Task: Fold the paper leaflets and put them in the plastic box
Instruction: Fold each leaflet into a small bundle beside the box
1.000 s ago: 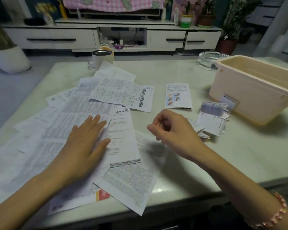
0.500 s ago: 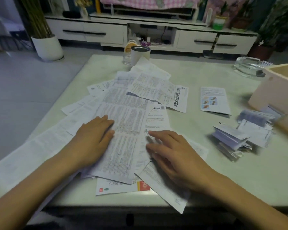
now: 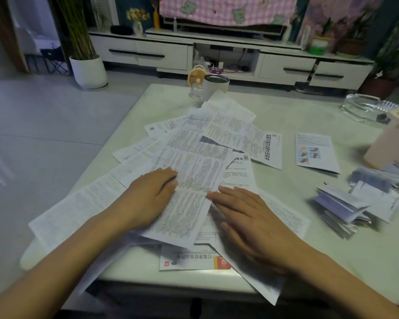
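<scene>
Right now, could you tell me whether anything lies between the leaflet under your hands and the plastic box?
Yes. A heap of folded leaflets lies on the table between the right hand and the plastic box, close to the box. It is low, so lifting over it should clear it.

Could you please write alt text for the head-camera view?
The left hand and right hand rest flat on unfolded printed leaflets spread over a pale table. Folded leaflets lie near a pink plastic box at right.

Home living room, low white TV cabinet [image 3: 216,54], potted plants [image 3: 88,67], marble coffee table [image 3: 308,261]
</scene>
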`<move>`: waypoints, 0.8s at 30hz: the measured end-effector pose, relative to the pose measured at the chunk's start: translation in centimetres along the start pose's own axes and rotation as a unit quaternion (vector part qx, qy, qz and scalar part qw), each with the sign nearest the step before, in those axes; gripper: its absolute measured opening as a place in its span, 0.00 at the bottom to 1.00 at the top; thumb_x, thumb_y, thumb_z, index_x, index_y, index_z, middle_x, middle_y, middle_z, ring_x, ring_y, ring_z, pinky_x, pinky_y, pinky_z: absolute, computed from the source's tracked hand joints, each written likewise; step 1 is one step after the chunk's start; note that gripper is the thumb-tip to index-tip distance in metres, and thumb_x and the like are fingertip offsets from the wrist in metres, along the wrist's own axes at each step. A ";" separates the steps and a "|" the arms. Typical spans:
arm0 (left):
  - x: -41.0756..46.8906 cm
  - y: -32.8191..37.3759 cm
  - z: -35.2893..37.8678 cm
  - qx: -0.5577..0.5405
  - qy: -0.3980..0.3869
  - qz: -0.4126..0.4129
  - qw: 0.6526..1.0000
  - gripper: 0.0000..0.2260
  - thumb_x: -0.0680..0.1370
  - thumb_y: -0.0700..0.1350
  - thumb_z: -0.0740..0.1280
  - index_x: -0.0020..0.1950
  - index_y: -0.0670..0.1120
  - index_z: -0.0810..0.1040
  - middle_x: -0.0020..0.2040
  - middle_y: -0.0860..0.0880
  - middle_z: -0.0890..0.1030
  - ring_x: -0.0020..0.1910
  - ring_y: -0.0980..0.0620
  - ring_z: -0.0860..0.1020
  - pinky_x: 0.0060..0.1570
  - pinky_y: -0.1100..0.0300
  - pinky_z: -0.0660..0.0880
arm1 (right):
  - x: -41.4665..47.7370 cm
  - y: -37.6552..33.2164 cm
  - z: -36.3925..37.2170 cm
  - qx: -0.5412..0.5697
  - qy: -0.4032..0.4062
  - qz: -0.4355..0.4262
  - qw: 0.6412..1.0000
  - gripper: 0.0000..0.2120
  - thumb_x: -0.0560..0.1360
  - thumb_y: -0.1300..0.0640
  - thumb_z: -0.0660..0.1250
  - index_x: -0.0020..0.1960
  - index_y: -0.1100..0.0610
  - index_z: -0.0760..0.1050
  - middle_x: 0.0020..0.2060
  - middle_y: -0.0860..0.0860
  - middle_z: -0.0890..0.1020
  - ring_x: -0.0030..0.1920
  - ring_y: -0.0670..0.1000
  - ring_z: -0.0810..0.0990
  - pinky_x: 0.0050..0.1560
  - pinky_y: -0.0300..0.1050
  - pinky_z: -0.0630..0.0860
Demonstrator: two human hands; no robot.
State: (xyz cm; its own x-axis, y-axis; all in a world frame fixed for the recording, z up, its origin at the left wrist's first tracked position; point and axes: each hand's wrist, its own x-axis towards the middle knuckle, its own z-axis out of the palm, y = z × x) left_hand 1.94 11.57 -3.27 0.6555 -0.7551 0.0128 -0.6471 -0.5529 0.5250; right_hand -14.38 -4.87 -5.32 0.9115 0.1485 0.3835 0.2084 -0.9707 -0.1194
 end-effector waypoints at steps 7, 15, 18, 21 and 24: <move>-0.3 -1.2 -3.4 -0.158 0.121 -0.055 0.979 0.14 0.82 0.46 0.54 0.65 0.49 0.74 0.64 0.53 0.75 0.59 0.59 0.70 0.55 0.67 0.64 | -0.2 -0.1 -1.6 0.319 0.081 0.182 0.927 0.15 0.72 0.54 0.64 0.57 0.56 0.79 0.60 0.43 0.78 0.62 0.39 0.74 0.63 0.32 0.67; -1.3 -1.1 -5.0 -0.385 0.027 -0.103 0.917 0.22 0.75 0.23 0.56 0.51 0.47 0.79 0.52 0.50 0.83 0.45 0.57 0.83 0.38 0.69 0.78 | 0.2 0.0 -4.0 0.593 0.126 0.381 0.698 0.19 0.59 0.67 0.71 0.50 0.61 0.81 0.49 0.54 0.85 0.52 0.47 0.81 0.53 0.35 0.77; -1.2 -1.0 -4.4 -0.384 -0.033 -0.093 0.918 0.16 0.72 0.31 0.68 0.52 0.51 0.78 0.51 0.51 0.84 0.48 0.56 0.82 0.45 0.63 0.79 | 0.2 0.0 -4.6 0.642 0.109 0.421 0.631 0.19 0.60 0.65 0.66 0.50 0.66 0.80 0.53 0.61 0.82 0.55 0.55 0.79 0.62 0.48 0.74; -1.1 -0.7 -3.7 -0.428 -0.042 -0.104 0.897 0.20 0.64 0.50 0.77 0.52 0.45 0.80 0.49 0.49 0.85 0.49 0.51 0.83 0.47 0.62 0.80 | 0.0 0.3 -5.1 0.674 0.095 0.444 0.584 0.17 0.62 0.66 0.64 0.49 0.69 0.81 0.53 0.62 0.82 0.54 0.56 0.80 0.63 0.54 0.72; -0.9 0.0 -3.2 -0.466 0.054 -0.140 0.872 0.15 0.69 0.48 0.69 0.47 0.37 0.79 0.46 0.44 0.85 0.48 0.49 0.83 0.48 0.63 0.80 | -0.2 0.2 -5.4 0.657 0.062 0.442 0.607 0.16 0.65 0.66 0.64 0.51 0.68 0.80 0.51 0.61 0.83 0.53 0.55 0.81 0.60 0.50 0.75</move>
State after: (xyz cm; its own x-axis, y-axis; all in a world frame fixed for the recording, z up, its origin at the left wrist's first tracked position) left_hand 2.64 13.36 -0.59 0.8021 -0.5715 -0.1730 0.1087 -0.1451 0.9834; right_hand -16.46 -6.15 -0.47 0.8561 -0.4162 -0.3064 -0.1657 0.3406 -0.9255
